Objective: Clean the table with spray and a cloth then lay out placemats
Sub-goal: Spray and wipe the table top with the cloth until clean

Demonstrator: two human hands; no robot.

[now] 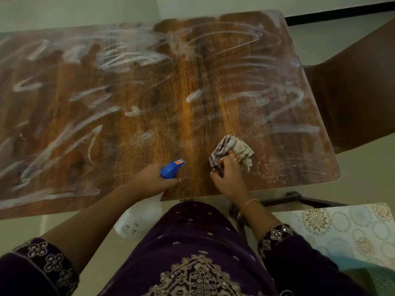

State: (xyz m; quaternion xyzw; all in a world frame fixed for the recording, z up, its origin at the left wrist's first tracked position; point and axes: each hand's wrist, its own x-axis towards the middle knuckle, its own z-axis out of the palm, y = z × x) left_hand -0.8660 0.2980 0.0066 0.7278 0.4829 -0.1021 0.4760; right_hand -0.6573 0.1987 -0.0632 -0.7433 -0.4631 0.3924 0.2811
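Head view, looking down over the wooden table (162, 116). Its brown grain top is smeared nearly everywhere with whitish streaks, in loops and slanting strokes; I read the streaks as heaviest on the left half and along the far edge, thinner near the front right corner.

Left hand (154, 178) is clenched round the neck of a spray bottle (139, 218). Blue trigger head (172, 167) pokes out above the fingers, pointing over the table's near edge; a small red-orange label sits on its top. The translucent white bottle body hangs below the table edge, in front of the person's dress, with faint printed marks I can't read.

Right hand (227, 178) grasps a crumpled cloth (235, 152), pale with dark stripes, pressed onto the tabletop near the front right. Fingers are bunched into the fabric; most of the cloth spreads out beyond them, away from the person. A thin bangle (249, 205) sits on that wrist.

A patterned placemat (346, 231), pale with round floral medallions, lies off the table at lower right. Dark chair (359, 95) stands at the table's right end.
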